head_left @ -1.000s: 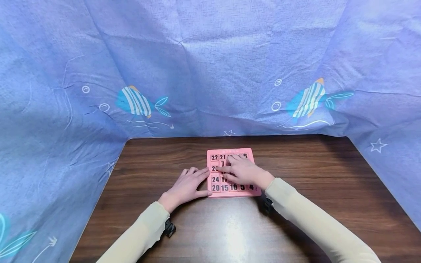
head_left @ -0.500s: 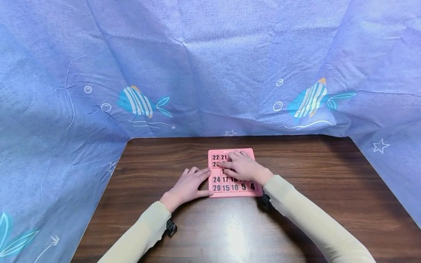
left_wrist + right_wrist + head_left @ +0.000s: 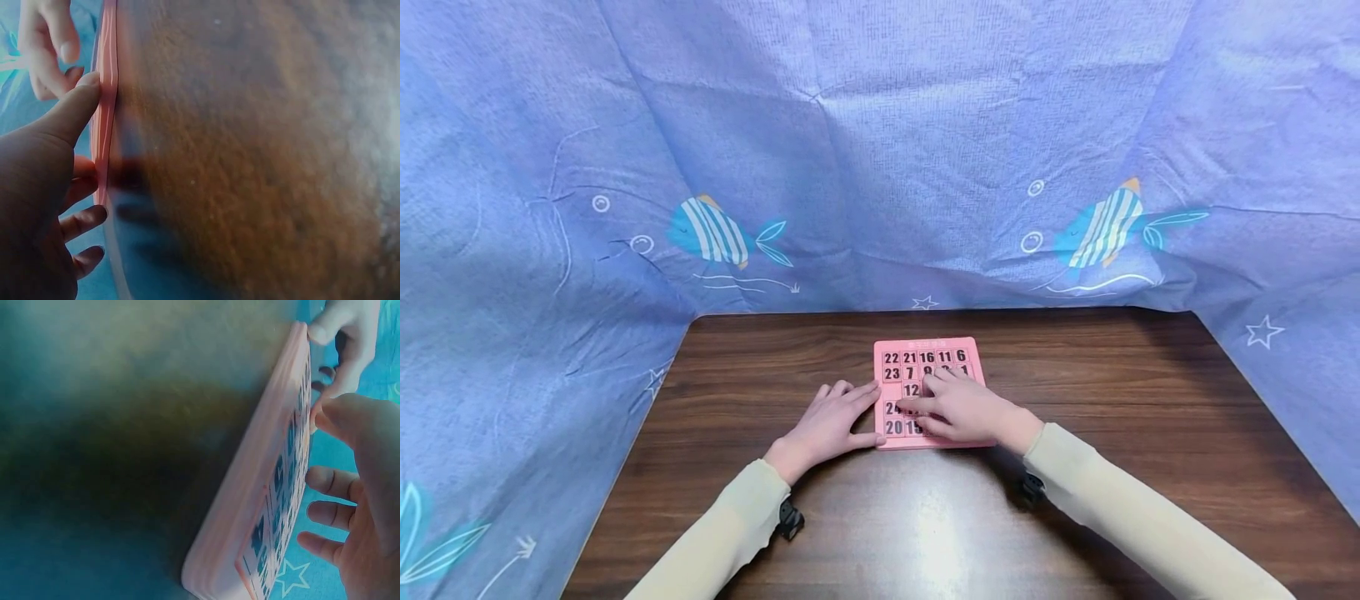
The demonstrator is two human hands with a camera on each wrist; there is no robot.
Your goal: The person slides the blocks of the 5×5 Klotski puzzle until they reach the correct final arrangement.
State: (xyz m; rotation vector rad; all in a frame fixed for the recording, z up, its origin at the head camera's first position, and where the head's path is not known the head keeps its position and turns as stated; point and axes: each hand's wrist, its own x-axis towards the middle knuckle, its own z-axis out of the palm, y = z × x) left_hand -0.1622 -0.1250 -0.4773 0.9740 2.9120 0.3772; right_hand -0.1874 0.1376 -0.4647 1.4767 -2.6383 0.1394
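A pink number slide puzzle [image 3: 912,390] lies flat on the table, its tiles printed with black numerals. A bare slot shows at the left of its third row, between tile 23 [image 3: 892,373] and tile 24 [image 3: 891,408]. My left hand [image 3: 831,425] rests at the puzzle's left side, thumb at the near corner and extended fingertips against the edge [image 3: 107,119]. Across the tiles reaches my right hand [image 3: 970,408], its index fingertip on tile 24 and the other fingers spread loosely, covering several tiles on the right.
The brown wooden table [image 3: 760,350] extends around the puzzle on all sides. Behind it hangs a blue cloth [image 3: 895,167] with fish prints. A black wrist device [image 3: 789,519] sits under the left sleeve, another [image 3: 1032,487] under the right one.
Tile 23 has slid from the third row up to the second under my right index finger. Afterwards the right hand moved toward me onto tile 24. My left hand stays at the edge.
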